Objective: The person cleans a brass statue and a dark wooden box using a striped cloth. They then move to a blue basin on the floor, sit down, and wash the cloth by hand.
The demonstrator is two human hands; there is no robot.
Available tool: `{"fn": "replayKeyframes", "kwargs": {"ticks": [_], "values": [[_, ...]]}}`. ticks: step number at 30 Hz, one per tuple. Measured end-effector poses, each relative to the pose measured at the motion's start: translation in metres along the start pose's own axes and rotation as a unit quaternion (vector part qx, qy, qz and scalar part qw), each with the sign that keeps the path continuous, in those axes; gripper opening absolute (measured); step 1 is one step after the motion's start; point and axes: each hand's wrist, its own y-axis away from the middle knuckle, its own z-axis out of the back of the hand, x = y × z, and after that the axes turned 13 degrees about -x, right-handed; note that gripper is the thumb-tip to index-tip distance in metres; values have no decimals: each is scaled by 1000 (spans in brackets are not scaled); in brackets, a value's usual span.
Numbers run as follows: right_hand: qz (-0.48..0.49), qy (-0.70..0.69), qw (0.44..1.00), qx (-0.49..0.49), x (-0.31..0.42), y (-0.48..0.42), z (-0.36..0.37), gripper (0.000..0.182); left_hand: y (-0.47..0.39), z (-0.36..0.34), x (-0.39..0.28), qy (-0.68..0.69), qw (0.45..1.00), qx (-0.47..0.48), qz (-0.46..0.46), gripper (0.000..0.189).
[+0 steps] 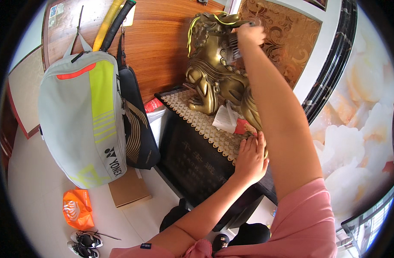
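A brass-coloured lion-like statue (213,61) stands on a scale-patterned lace mat (197,119) on a black cabinet bearing carved writing (200,161). My right hand (252,34) is raised beside the statue's head, its fingers curled round something dark; pale bristles or strands show blurred below it. Whether these belong to the held thing I cannot tell. My left hand (252,158) lies with spread fingers near the mat's front edge, its fingertips by the statue's base. A white and red packet (227,119) rests beyond them. A yellow-green cord (192,35) hangs on the statue's head.
To the left hangs a grey and lime Yonex racket backpack (77,122) with racket handles (108,25) sticking out, beside a black case (137,122). On the floor are a cardboard box (129,188), an orange bag (77,208) and shoes (84,243). A patterned panel (280,42) stands behind the statue.
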Motion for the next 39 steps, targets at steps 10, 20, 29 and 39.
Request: {"fn": "replayKeyframes", "kwargs": {"ticks": [10, 20, 29, 39], "values": [[438, -96, 884, 131, -56, 24, 6, 32, -2, -6, -4, -46, 998, 30, 4, 72], [172, -212, 942, 196, -29, -20, -19, 21, -3, -6, -6, -2, 1000, 15, -6, 78], [100, 164, 951, 242, -38, 3, 6, 25, 3, -7, -1, 2, 1000, -16, 14, 79], [599, 395, 545, 434, -64, 30, 69, 19, 1, -3, -1, 16, 999, -17, 28, 76]]}}
